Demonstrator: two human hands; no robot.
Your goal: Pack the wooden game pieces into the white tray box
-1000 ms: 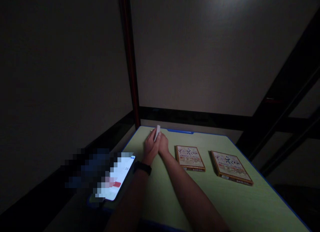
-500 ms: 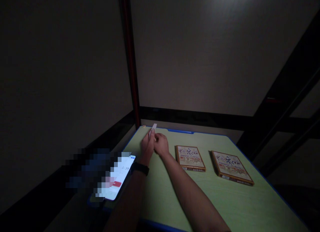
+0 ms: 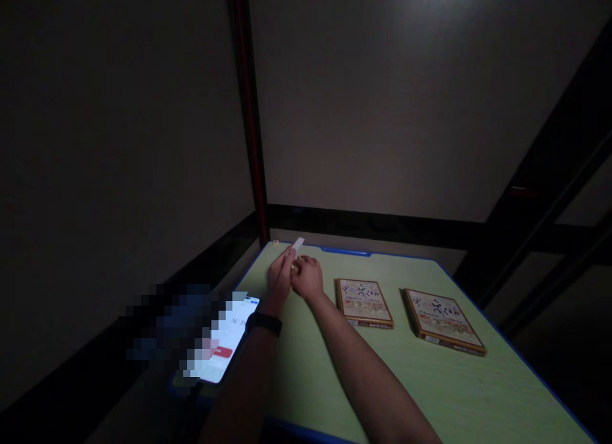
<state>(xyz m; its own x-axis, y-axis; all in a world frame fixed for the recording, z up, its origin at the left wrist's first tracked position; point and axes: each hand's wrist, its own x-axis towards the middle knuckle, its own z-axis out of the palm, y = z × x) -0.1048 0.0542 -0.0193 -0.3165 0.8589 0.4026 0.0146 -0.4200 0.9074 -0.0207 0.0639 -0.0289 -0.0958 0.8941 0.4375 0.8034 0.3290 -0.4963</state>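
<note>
Near the far left corner of the green table point(image 3: 306, 367), my two hands are close together. My left hand point(image 3: 281, 272) is closed around a thin white-edged thing point(image 3: 298, 245) that sticks up past its fingers; its kind is hidden by the hand. My right hand point(image 3: 308, 278) has its fingers curled inward, just right of the left one. Small yellowish bits point(image 3: 295, 265) show between the hands, too small and dark to name. What the right fingers hold, if anything, is hidden.
Two flat boxes lettered Chinese chess lie to the right, a nearer-to-hand box point(image 3: 364, 302) and another box point(image 3: 444, 319). A lit phone point(image 3: 229, 342) is beside my left forearm. A small round piece point(image 3: 275, 242) sits at the far left corner. Walls stand behind and left.
The white-edged thing has tilted and shifted slightly right. My right hand has moved a little left and its fingers have turned, showing more of the yellowish bits.
</note>
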